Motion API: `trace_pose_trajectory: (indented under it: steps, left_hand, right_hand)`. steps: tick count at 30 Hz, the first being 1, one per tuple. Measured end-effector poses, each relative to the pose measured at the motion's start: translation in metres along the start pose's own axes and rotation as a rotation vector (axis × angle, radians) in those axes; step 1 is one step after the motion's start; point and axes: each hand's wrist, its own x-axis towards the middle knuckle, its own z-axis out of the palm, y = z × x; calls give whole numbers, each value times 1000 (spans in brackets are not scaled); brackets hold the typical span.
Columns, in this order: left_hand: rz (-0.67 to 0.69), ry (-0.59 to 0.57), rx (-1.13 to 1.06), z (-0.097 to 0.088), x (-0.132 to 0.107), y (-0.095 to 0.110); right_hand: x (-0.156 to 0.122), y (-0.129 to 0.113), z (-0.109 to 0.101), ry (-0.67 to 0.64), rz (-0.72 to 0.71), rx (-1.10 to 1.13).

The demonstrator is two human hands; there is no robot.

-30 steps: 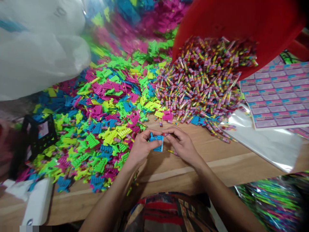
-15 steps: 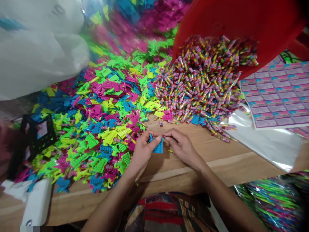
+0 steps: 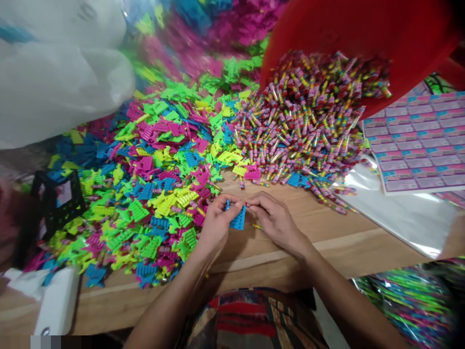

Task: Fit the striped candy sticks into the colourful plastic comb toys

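Note:
My left hand [image 3: 219,218] pinches a blue plastic piece [image 3: 237,220] with a ridged, comb-like body, thumb on top. Facing it, my right hand [image 3: 273,218] has thumb and fingertips closed on a small tube [image 3: 248,205], of which only a reddish end shows close to the blue piece. Whether the two touch, I cannot tell. A yellow beaded bit [image 3: 257,226] shows under my right hand; its link to the held tube is unclear. Both hands are above the wooden table [image 3: 290,264].
A big pile of neon plastic pieces [image 3: 160,160] spreads left. Small pink-labelled tubes [image 3: 301,111] spill from a red container [image 3: 327,34]. Printed label sheets [image 3: 417,145] and clear plastic bags [image 3: 395,208] lie right. A black basket [image 3: 58,203] and white device [image 3: 56,300] are left.
My right fingertips have shifted very slightly away from the blue piece, which is tilted a little differently in my left hand. Both hands keep their grip.

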Motion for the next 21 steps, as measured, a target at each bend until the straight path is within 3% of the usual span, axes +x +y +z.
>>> trace_pose_trajectory:
  steps: [4, 9, 13, 17, 21]
  left_hand:
    - [123, 76, 124, 3, -2, -5]
    - [30, 61, 10, 6, -1, -7]
    - [89, 93, 52, 7, -2, -5]
    - [15, 71, -61, 6, -1, -5]
    - [22, 98, -59, 5, 1, -5]
  right_hand:
    - [-1, 2, 0, 1, -51, -63]
    - [-1, -3, -2, -9, -40, -64]
    - [-1, -5, -2, -22, -41, -57]
    - [-1, -5, -3, -29, 9, 21]
    - [-2, -9, -6, -102, -55, -30]
